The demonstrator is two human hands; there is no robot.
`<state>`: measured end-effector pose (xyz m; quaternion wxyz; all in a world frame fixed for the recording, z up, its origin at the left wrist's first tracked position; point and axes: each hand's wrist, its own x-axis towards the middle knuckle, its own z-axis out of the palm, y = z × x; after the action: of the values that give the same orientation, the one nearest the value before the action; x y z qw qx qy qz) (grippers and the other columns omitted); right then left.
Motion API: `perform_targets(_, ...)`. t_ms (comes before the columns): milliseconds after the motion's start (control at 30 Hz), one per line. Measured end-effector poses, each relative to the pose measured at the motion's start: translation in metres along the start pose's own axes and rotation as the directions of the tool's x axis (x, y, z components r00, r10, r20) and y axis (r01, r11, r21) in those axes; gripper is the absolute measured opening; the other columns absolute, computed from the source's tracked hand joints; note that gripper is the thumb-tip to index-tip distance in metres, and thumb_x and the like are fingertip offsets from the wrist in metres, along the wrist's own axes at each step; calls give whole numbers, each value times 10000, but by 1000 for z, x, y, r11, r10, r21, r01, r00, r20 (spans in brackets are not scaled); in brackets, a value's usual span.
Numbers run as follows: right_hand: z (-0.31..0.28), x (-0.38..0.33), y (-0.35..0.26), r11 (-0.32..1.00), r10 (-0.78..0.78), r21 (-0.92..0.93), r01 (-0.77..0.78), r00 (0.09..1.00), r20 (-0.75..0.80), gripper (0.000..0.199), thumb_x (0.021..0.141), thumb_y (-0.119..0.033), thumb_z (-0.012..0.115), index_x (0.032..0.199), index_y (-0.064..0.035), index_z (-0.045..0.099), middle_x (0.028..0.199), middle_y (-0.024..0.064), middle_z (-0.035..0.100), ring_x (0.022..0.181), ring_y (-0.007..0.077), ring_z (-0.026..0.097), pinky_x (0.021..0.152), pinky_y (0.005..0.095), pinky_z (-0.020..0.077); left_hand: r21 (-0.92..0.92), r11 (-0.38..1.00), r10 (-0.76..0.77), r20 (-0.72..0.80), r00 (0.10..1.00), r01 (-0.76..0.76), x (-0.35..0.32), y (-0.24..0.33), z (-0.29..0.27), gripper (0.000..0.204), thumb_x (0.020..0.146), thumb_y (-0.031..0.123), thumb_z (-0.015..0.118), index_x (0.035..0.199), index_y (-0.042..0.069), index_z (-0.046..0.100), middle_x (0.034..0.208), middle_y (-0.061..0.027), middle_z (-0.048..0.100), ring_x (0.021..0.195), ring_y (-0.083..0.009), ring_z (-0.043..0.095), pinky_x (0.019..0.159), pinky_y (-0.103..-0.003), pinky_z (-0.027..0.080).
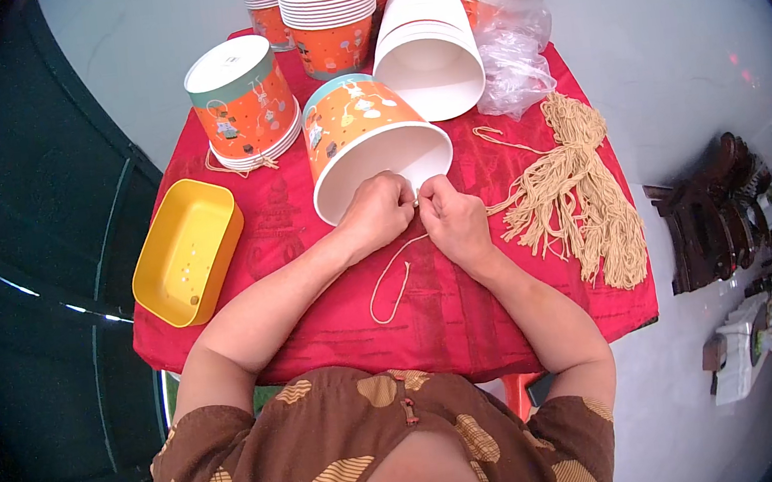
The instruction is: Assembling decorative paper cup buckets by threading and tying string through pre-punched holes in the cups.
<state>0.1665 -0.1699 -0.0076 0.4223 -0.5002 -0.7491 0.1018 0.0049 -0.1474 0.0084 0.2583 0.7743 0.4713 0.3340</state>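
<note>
An orange paper bucket (351, 119) with a teal base lies on its side, its white mouth facing me. At the lower edge of that mouth, my left hand (379, 212) and my right hand (455, 223) meet with fingers pinched together. A thin tan cord (388, 281) trails from between them and loops on the cloth. Their fingertips hide most of what they grip, though a small pale bit shows there. Right of my right hand spreads a bundle of tan cords (578, 208).
A yellow tub (185, 256) with small bits inside sits left on the red tablecloth (275, 340). Upside-down nested buckets (242, 101) stand behind it, cord at their rims. Farther back are white-mouthed buckets (433, 74), tall bucket stacks (330, 23) and a clear plastic bag (515, 66).
</note>
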Motion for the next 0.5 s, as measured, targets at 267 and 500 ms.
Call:
perform_targets(267, -4, 0, -5, 971, -183, -156, 182, 983, 9, 61, 854, -108, 608, 835, -62, 571, 608, 151, 596, 539, 341, 621, 477, 439, 488, -52, 996, -70, 49, 996, 73, 1, -1, -2, 83, 736, 47, 614, 753, -28, 646, 801, -221, 657, 786, -368, 648, 724, -435, 503)
perform_targets(500, -5, 1, -2, 918, -312, -240, 315, 949, 51, 76, 855, -80, 593, 796, -37, 571, 610, 122, 606, 508, 287, 620, 454, 400, 487, -63, 994, -86, 41, 995, 89, 3, -4, 0, 108, 793, 65, 623, 783, -36, 657, 743, -174, 660, 704, -241, 634, 671, -372, 494)
